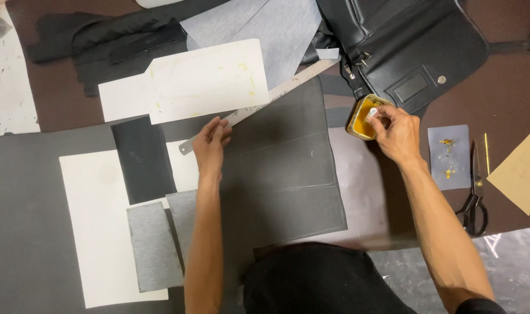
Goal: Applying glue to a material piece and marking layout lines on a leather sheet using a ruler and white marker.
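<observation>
Right of centre in the frame, the right hand pinches a small white brush handle between closed fingertips, its end dipped in the open tin of yellow glue just below the black leather bag. The left hand, near the middle, rests with fingers loosely curled on the lower end of the metal ruler, over the dark grey leather panel.

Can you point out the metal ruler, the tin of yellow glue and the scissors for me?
metal ruler [276,93], head view, on the middle of its blade.
tin of yellow glue [360,118], head view, on the yellow inside.
scissors [473,206], head view, on the black handles.
</observation>
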